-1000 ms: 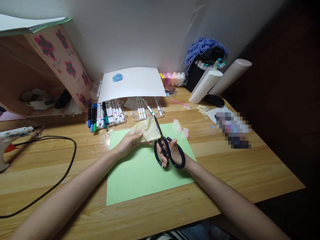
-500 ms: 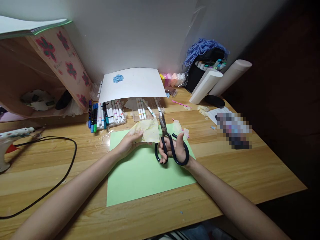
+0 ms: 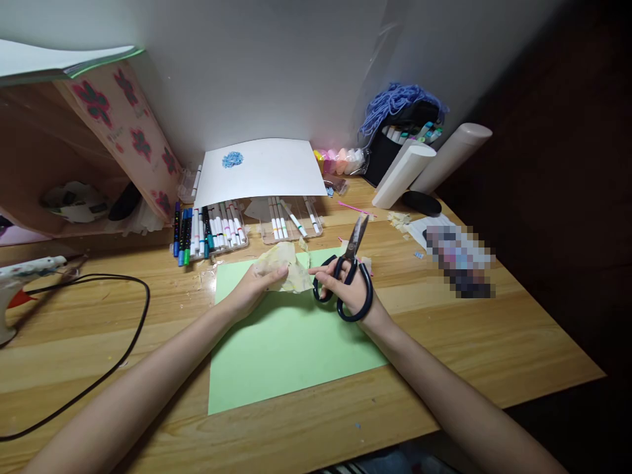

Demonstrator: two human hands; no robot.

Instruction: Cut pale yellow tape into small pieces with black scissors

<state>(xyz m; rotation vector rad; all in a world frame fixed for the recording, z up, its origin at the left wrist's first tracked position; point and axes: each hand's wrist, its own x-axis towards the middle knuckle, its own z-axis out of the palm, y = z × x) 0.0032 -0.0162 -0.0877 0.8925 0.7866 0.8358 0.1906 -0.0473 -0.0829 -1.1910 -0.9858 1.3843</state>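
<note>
My left hand (image 3: 257,283) pinches a crumpled pale yellow piece of paper (image 3: 286,263) above the green sheet (image 3: 276,355). Black-handled scissors (image 3: 353,247) hang on my right hand (image 3: 343,283), their blades together and pointing up and away from me. The index finger and thumb of my right hand reach toward the right edge of the yellow paper; whether they touch it is hard to tell. A small yellow scrap (image 3: 303,244) stands at the paper's upper edge. More scraps (image 3: 366,264) lie behind my right hand.
Markers (image 3: 212,227) in clear trays and a white sheet (image 3: 261,172) with a blue patch are at the back. White tubes (image 3: 405,174) and a black holder (image 3: 380,155) stand back right. A glue gun (image 3: 24,276) with its cable (image 3: 143,316) lies left, beside a flowered box (image 3: 138,141).
The scissors have swung to the right, away from the paper, and their blades have closed. My right index finger and thumb now extend toward the paper, which has shifted slightly and changed shape.
</note>
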